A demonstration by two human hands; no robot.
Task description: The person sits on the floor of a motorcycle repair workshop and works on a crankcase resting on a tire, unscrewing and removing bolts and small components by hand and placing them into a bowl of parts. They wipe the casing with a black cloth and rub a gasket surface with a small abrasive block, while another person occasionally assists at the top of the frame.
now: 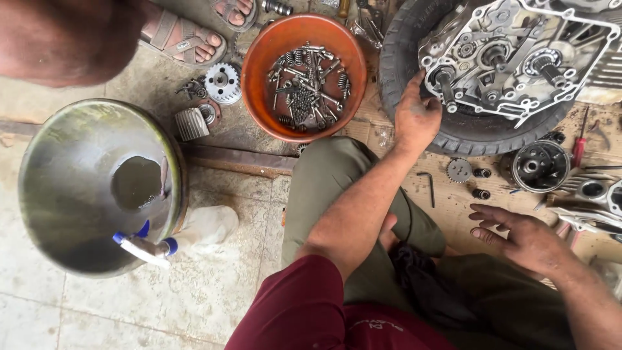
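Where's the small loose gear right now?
In the head view, the small loose gear lies on the wooden board, just below the tyre, between the bent hex key and the round clutch hub.

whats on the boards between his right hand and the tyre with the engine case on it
In the head view, between the right hand and the tyre lie a small gear, two short bushings and a bent hex key on the wooden boards.

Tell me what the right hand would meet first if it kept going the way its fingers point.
The right hand points left across the wooden board. That way looks free until the person's own left forearm, though height is hard to judge in this view.
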